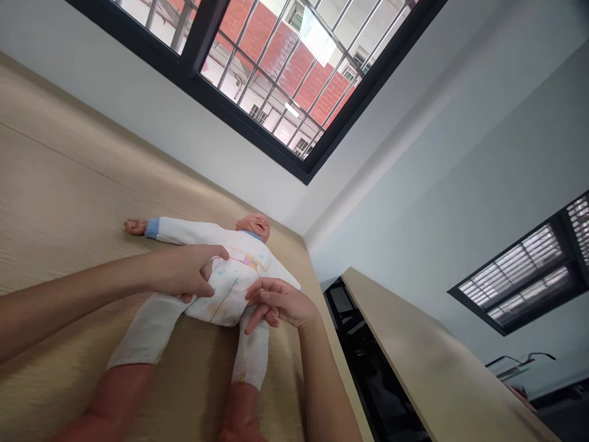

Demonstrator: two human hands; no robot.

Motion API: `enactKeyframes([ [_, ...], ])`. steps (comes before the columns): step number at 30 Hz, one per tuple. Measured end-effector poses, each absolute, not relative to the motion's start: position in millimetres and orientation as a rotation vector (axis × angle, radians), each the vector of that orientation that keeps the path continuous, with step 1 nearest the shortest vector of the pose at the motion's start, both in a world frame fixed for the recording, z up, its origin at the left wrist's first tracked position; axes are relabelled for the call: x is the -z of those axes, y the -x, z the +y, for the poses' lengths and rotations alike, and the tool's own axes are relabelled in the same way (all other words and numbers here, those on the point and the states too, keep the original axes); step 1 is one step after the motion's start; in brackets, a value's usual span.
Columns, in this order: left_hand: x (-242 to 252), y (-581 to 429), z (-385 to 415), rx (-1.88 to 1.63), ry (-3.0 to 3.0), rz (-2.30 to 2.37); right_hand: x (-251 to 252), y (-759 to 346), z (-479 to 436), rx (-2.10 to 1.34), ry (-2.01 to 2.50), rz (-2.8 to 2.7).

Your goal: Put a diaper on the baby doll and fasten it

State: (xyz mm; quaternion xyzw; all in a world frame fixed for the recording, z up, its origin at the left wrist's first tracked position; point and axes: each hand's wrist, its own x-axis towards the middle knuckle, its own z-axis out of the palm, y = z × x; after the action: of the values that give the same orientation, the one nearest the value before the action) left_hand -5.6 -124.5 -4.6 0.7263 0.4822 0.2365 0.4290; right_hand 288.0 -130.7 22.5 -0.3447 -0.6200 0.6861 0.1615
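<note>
A baby doll (258, 226) lies on its back on a tan padded surface, head toward the wall and bare feet toward me. It wears a white long-sleeved top (184, 231) with blue cuff and collar, and white trousers (146, 331). My left hand (181, 270) rests at the doll's hip on the picture's left, thumb and forefinger apart against the white clothing. At the opposite hip, my right hand (284, 302) touches the cloth with loosely bent, separated fingers. Whether either hand pinches a fold of fabric is hard to see.
The tan padded surface (59, 202) meets a pale wall (257, 178) below a dark-framed barred window (184, 70). To the right, past a dark gap (368, 362), stands another tan-topped surface (414, 344). A second window (524, 276) is farther right.
</note>
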Motion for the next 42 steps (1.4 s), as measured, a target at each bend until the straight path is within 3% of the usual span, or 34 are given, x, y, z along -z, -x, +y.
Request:
enactKeyframes([
  [13, 3, 32, -102, -0.592, -1.717, 1.093, 0, -297, -113, -1.968, 0.981, -1.827],
  [20, -9, 22, -111, -0.931, -1.885, 0.987, -3, -298, -114, -1.688, 0.958, -1.73],
  [25, 10, 0, -115, -0.786, -2.236, 0.985, 3, -278, -116, -1.592, 1.106, -1.77],
  [31, 9, -1, -121, -0.865, -2.35, 1.042, 17, -269, -107, -1.02, 1.139, -1.532],
  [35, 3, 1, -127, -1.017, -2.394, 1.006, 32, -264, -103, -0.776, 1.174, -1.692],
  [39, 4, 1, -131, -0.967, -2.231, 0.972, 39, -261, -106, -0.364, 1.15, -1.808],
  [42, 4, 1, -133, -0.935, -2.148, 0.967, 38, -262, -106, -0.286, 1.15, -1.885],
])
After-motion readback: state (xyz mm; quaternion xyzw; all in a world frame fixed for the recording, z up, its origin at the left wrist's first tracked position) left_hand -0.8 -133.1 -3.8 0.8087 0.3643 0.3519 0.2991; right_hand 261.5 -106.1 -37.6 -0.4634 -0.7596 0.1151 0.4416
